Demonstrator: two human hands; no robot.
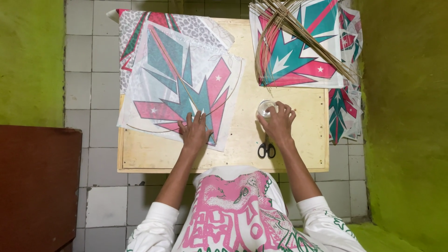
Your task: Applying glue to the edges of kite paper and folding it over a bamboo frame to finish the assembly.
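Under my left hand [194, 132] the paper sheet [182, 84] is white with teal and pink star shapes — small white stars inside. At my right fingertips [280, 109] a clear roll of tape [265, 108]; below my wrist, black scissors [266, 150] on the pale yellow board [298, 135].

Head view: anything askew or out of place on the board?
Nothing spilled or damaged. The printed sheets at the right hang over the board's edge, and the scissors lie partly under the right hand.
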